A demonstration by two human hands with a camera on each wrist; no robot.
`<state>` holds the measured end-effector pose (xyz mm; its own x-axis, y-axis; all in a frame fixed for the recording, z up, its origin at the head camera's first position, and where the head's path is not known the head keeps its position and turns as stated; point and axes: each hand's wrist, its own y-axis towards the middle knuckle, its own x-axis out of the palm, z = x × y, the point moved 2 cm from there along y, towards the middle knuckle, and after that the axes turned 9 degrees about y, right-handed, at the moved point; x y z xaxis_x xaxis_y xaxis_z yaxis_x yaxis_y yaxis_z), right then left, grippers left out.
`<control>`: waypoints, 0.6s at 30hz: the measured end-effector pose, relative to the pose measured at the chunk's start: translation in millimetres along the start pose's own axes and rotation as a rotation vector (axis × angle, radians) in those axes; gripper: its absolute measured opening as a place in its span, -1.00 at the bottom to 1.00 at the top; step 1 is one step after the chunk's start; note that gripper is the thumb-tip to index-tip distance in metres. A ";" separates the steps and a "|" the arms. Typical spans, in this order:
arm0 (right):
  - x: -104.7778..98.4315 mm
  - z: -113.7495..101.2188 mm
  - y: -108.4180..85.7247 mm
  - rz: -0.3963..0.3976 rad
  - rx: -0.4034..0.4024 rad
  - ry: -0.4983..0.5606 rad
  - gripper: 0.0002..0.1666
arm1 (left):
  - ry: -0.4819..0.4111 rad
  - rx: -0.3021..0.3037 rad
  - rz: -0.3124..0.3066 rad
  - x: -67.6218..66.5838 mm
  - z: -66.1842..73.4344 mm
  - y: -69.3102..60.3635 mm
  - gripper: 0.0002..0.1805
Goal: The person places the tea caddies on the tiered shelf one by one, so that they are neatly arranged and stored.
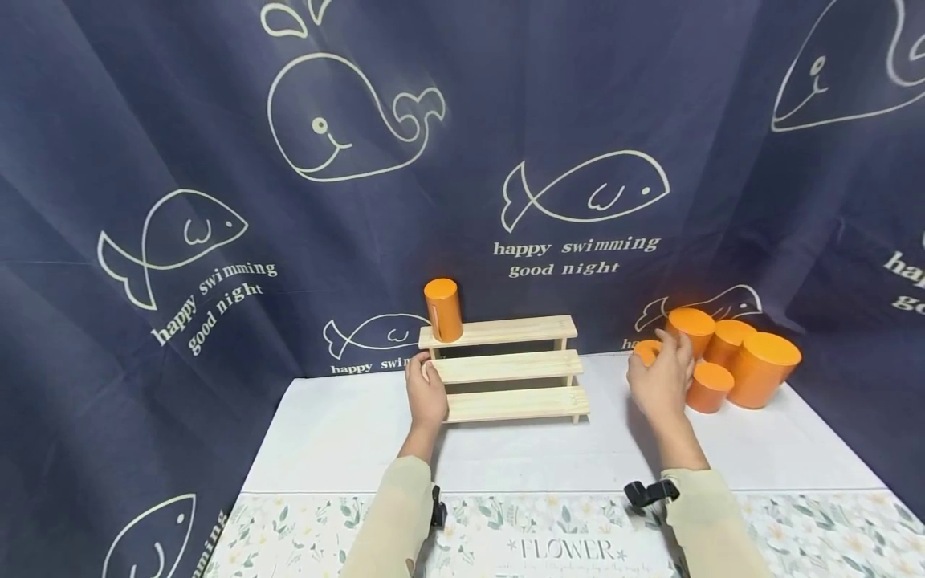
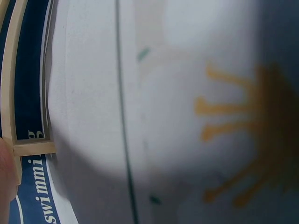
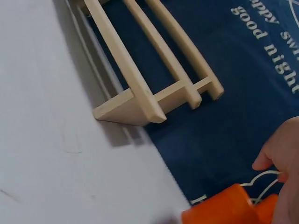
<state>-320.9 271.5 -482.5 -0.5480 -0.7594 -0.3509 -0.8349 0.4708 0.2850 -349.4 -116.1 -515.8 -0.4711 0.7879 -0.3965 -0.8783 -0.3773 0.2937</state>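
Observation:
A three-tier wooden display rack (image 1: 506, 369) stands against the backdrop, with one orange cylindrical canister (image 1: 444, 313) upright on the left of its top step. My left hand (image 1: 426, 392) holds the rack's left end; in the left wrist view only a sliver of that hand (image 2: 6, 182) shows against the wood. To the right, my right hand (image 1: 661, 377) is among a group of orange canisters, nearest a small canister (image 1: 647, 350) that it partly hides. In the right wrist view the thumb (image 3: 264, 160) stands apart from the orange canister (image 3: 219, 209) below it.
Beside the right hand stand a tall canister (image 1: 691, 325), a small front canister (image 1: 710, 389) and a large canister (image 1: 768, 369). A dark blue curtain (image 1: 462, 233) with fish drawings hangs behind the white table (image 1: 520, 461). A flower-printed cloth (image 1: 549, 522) covers the front.

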 end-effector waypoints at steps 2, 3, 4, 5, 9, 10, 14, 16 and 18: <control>1.9 7.0 0.2 0.027 0.046 0.041 -0.20 | 0.002 0.001 0.000 -0.4 0.0 0.1 -0.69; 2.9 9.8 0.0 0.037 0.064 0.052 -0.19 | 0.004 -0.001 -0.001 -0.6 0.0 0.1 -0.69; 3.9 12.3 -0.1 0.042 0.081 0.060 -0.19 | 0.005 -0.002 -0.002 -0.8 0.1 0.2 -0.69; 4.6 14.6 -0.1 0.044 0.098 0.064 -0.19 | 0.009 -0.004 -0.003 -0.9 0.1 0.1 -0.69; 7.7 21.7 -0.1 0.045 0.136 0.089 -0.22 | 0.014 -0.005 -0.002 -1.3 0.0 0.4 -0.69; 8.4 23.3 -0.2 0.045 0.142 0.094 -0.23 | 0.013 -0.005 -0.001 -1.3 -0.2 0.3 -0.69; 10.9 28.2 -0.5 0.037 0.129 0.100 -0.32 | 0.008 -0.002 -0.001 -0.6 -0.7 0.0 -0.70; 10.8 30.0 -0.7 0.036 0.123 0.099 -0.36 | 0.007 -0.002 -0.005 -0.1 -0.9 -0.1 -0.70; 9.8 30.9 -1.4 0.041 0.121 0.109 -0.38 | 0.006 -0.004 -0.008 0.2 -0.9 -0.2 -0.69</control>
<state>-326.8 277.3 -513.9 -0.5781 -0.7796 -0.2409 -0.8158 0.5478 0.1852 -349.3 -116.3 -516.7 -0.4648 0.7877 -0.4042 -0.8822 -0.3730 0.2876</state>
